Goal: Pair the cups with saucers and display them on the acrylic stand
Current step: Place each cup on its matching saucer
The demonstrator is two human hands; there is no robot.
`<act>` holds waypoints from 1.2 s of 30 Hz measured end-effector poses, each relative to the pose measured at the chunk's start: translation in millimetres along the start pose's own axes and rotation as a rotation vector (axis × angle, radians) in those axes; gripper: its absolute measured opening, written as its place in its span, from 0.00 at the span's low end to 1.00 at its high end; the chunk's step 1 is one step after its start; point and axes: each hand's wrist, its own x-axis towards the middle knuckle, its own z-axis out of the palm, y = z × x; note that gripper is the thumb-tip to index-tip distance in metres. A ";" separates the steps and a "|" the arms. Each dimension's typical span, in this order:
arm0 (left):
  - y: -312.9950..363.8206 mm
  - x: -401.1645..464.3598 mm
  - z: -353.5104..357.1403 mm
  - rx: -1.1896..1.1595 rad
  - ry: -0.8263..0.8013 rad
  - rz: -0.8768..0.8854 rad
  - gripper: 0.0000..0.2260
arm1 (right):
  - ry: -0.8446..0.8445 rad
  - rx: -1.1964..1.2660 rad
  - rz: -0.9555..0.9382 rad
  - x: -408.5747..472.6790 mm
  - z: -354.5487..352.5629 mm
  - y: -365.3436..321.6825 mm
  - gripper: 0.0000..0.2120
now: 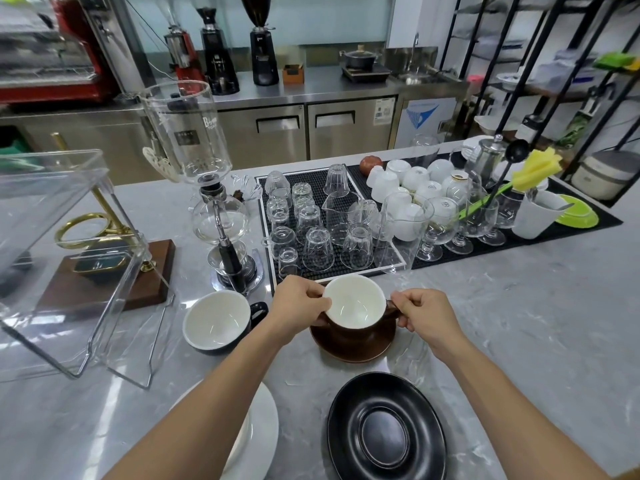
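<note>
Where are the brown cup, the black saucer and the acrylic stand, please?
brown cup (355, 306), head view, white inside of the bowl.
black saucer (382, 429), head view, central well.
acrylic stand (69, 271), head view, clear front wall.

The brown cup (356, 320) is looking shiny and smooth, white inside. Under it, the brown saucer (353, 351) is shining too. Near it, the black saucer (386, 427) is looking matt. Left of the brown cup, the see-through stand (69, 258) is looking like shiny plastic. The surface (519, 323) is gleaming like grey stone.
</note>
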 end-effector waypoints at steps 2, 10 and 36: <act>-1.1 -1.9 -0.4 -0.021 -0.001 0.000 0.07 | -0.007 -0.011 -0.001 0.5 0.0 0.4 0.12; -5.2 -8.3 -3.4 -0.099 0.009 0.005 0.08 | -0.001 -0.086 -0.026 -1.0 -1.5 -2.5 0.08; -77.6 -66.4 -141.8 -0.127 0.627 -0.080 0.04 | -0.364 -0.334 -0.291 -2.1 168.9 -85.0 0.08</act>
